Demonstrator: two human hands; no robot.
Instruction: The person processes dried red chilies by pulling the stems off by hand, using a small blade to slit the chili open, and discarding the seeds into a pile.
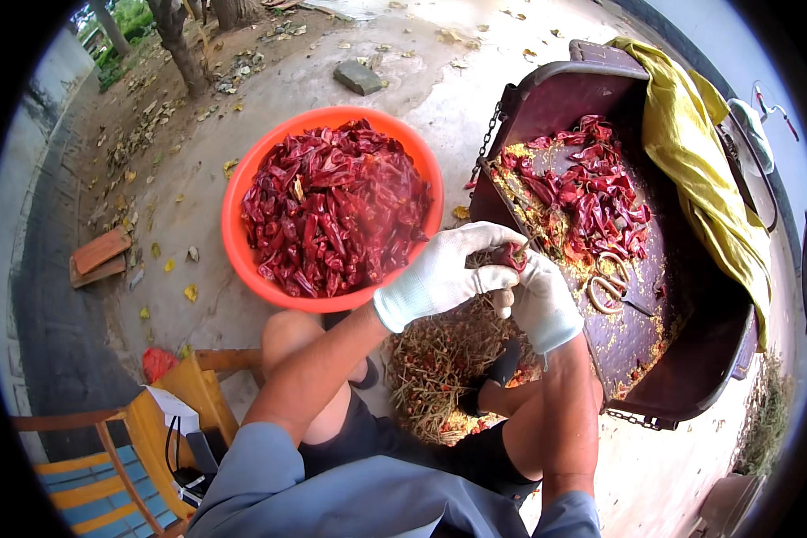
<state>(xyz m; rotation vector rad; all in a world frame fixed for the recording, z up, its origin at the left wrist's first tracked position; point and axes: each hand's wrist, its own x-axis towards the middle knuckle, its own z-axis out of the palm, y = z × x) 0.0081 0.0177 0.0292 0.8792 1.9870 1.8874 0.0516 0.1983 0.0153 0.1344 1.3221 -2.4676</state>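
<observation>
Both hands wear white knitted gloves and meet above a heap of stems, beside the cart bed. My left hand (454, 272) pinches a dried red chili pepper (511, 256) between thumb and fingertips, its stem end upward. My right hand (545, 302) is against the same pepper from the right, its fingertips partly hidden. An orange plastic basin (232, 222) full of dried red chilies (329, 208) stands to the left. In the dark red metal cart bed (686, 376) lie more dried chilies (598, 188), scattered yellow seeds and a pair of scissors (608, 286) with light-coloured handles.
Dry stems (430, 376) are heaped between the feet. A yellow woven sack (686, 148) hangs over the cart's far side, and a chain (489, 131) runs along its corner. A wooden chair (208, 397), bricks (101, 252) and a stone block (358, 77) stand around.
</observation>
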